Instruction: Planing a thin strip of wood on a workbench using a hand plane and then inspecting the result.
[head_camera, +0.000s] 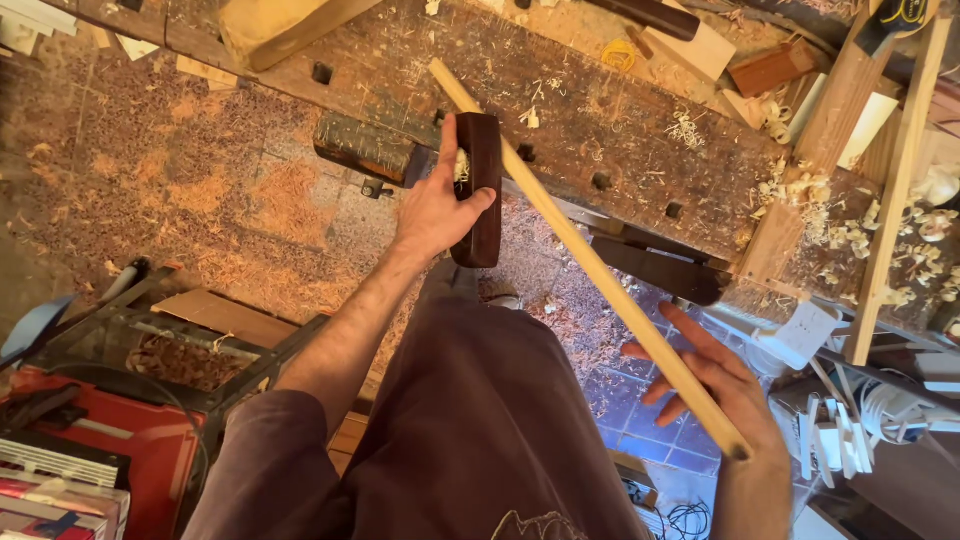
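Note:
My left hand (436, 208) grips a dark reddish-brown wooden plane (480, 190), held upright with pale shavings caught in its mouth. A long pale wooden stick (590, 260) runs diagonally from the workbench down to my right hand (712, 385). The stick lies across that hand's palm, and the fingers are spread, not closed around it. The stick passes just behind the plane.
A worn wooden workbench (620, 130) with dog holes and shavings crosses the top. A bench vise (365, 148) hangs at its front. Sawdust covers the floor at left. A red machine on a black stand (110, 440) sits at lower left. Wood strips and white cables lie at right.

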